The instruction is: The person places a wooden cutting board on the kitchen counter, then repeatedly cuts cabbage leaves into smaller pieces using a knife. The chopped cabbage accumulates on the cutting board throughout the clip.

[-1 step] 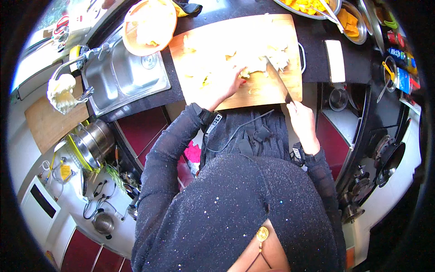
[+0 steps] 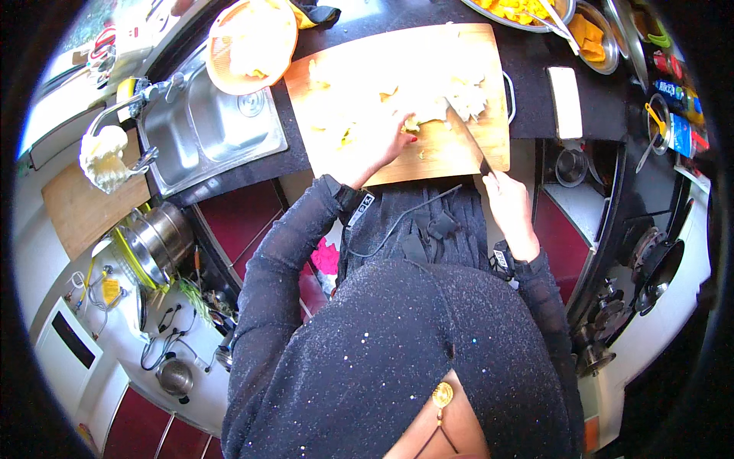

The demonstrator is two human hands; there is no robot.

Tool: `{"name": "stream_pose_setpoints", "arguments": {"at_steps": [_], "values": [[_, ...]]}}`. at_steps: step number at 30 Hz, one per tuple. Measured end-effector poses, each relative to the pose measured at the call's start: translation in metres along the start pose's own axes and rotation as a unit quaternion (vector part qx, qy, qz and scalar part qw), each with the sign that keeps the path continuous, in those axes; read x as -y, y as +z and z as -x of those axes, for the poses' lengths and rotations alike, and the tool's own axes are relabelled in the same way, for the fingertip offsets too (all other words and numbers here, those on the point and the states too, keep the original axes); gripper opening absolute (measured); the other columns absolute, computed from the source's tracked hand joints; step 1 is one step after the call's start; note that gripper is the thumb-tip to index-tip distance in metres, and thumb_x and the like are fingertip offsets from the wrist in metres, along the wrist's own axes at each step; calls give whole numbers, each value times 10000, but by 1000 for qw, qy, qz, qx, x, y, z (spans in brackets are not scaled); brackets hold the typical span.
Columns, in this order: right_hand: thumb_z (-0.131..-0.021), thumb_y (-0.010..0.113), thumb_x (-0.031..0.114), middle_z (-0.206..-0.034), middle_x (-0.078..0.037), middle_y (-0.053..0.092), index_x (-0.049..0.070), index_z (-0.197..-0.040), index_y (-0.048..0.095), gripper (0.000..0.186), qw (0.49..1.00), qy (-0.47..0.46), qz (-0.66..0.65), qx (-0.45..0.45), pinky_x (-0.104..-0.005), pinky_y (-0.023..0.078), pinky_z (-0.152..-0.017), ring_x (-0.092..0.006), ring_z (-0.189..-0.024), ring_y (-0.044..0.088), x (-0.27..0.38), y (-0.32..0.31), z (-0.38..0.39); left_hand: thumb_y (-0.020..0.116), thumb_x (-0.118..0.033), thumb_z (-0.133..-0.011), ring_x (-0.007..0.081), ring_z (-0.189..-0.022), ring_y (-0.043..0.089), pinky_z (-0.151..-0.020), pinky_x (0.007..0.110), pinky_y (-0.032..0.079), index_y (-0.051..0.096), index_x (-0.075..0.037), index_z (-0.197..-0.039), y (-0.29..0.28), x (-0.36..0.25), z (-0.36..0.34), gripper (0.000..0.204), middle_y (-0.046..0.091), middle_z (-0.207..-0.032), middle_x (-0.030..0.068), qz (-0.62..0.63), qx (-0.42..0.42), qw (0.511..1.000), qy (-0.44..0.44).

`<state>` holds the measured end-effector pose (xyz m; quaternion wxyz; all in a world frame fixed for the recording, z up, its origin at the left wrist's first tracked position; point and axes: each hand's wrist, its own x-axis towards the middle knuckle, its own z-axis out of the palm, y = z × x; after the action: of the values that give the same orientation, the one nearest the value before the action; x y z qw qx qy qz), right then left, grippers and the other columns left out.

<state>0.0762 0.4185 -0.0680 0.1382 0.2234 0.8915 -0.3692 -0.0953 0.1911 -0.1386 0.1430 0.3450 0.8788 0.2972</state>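
Note:
My right hand point(image 2: 507, 203) is wrapped round the handle of a kitchen knife point(image 2: 468, 138), whose blade points away and to the left over a wooden cutting board point(image 2: 367, 170). Just left of the blade, my left hand point(image 2: 388, 145) presses bent fingers against a pale vegetable point(image 2: 413, 124). Strong glare washes out the fingertips and much of the board's far part, so the vegetable's exact kind cannot be told. Cut pale pieces point(image 2: 470, 99) lie on the right of the blade, and more bits are scattered toward the left.
Left of the board is a steel sink point(image 2: 222, 145), with an orange basket point(image 2: 222, 57) at its far right corner. A bowl of orange pieces point(image 2: 516, 11) and a smaller steel bowl point(image 2: 604, 46) stand at the far right. A white phone-shaped slab point(image 2: 565, 103) lies right of the board.
The knife blade has shifted very slightly to the left, toward my left hand. Everything else looks the same.

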Motion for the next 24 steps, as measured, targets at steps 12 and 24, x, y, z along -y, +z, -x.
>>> {"name": "stream_pose_setpoints", "arguments": {"at_steps": [12, 24], "values": [[-956, 546, 193, -795, -223, 669, 26, -978, 659, 203, 987, -35, 153, 22, -442, 543, -630, -382, -732, 675, 10, 22, 2, 663, -154, -835, 311, -692, 588, -647, 409, 473, 613, -46, -853, -5, -12, -3, 120, 581, -741, 159, -15, 10, 999, -35], [-935, 527, 143, -703, -187, 655, 40, -935, 639, 152, 985, -64, 162, -11, -417, 539, -548, -342, -627, 675, 6, 43, -16, 629, -88, -786, 302, -722, 621, -696, 380, 488, 657, -86, -829, -25, -15, 11, 51, 636, -762, 124, -22, 134, 991, 12]]}}
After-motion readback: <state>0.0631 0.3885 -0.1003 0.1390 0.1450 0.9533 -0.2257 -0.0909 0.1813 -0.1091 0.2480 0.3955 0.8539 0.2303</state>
